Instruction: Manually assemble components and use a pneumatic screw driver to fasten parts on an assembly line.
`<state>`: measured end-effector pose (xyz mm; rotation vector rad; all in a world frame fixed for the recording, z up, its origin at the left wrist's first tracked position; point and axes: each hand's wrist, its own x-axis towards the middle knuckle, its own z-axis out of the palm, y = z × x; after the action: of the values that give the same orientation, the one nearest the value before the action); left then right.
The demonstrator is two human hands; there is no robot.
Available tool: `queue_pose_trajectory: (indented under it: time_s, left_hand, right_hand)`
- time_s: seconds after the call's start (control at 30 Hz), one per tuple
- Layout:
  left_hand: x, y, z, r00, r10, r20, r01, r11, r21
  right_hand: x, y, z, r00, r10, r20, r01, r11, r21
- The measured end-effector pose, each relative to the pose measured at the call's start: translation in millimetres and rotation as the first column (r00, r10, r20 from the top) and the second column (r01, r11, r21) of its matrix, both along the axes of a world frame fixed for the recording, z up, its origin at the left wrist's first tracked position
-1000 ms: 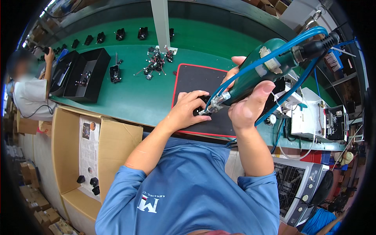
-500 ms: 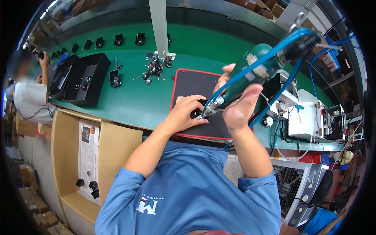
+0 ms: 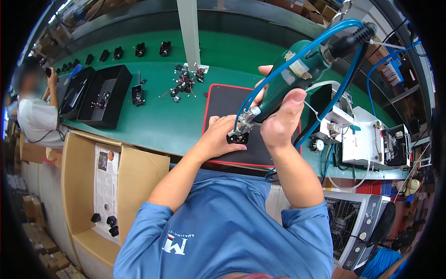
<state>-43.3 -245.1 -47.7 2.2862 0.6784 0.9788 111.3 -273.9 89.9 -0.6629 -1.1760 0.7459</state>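
My right hand [image 3: 284, 114] is wrapped round a green power screwdriver [image 3: 291, 69], with blue hoses and a black cable at its upper end. The tool slants down to the left, and its metal tip meets a small black plastic housing [image 3: 239, 138]. Fingers of my left hand [image 3: 220, 137] grip that housing from the left against a black mat with a red edge [image 3: 260, 159]. The hand and the tool's nose hide part of the housing, so I cannot tell whether the bit touches a screw.
Wired small parts [image 3: 183, 83] lie heaped beyond the mat, near a post [image 3: 189, 32]. Several black housings [image 3: 140, 49] line the back. A black box [image 3: 103, 97] and cardboard carton [image 3: 139, 186] are left; a white machine [image 3: 362, 135] stands right. Another person [image 3: 37, 111] works far left.
The screwdriver has swung more upright, its upper end moving slightly left and up. Its tip has come over the housing, which now shows more between my left fingers.
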Motion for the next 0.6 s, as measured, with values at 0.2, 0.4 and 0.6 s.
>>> queue_pose_trajectory:
  time_s: [0.2,0.4,0.6]
  left_hand:
    - [-1.2,1.2,-2.2,1.000,-0.007,-0.022,0.007,1.000,-0.011]
    - [-1.3,-0.4,0.5,1.000,-0.011,-0.023,0.010,1.000,-0.025]
    - [-0.3,1.4,1.8,1.000,-0.010,0.006,0.010,1.000,-0.005]
  right_hand:
    - [-7.1,1.1,-3.9,0.986,-0.148,0.081,0.152,0.988,-0.041]
    - [-6.0,-0.2,-6.7,0.984,-0.148,0.100,0.153,0.987,-0.048]
    - [-2.4,3.2,-12.2,0.999,0.016,-0.047,-0.015,1.000,0.027]
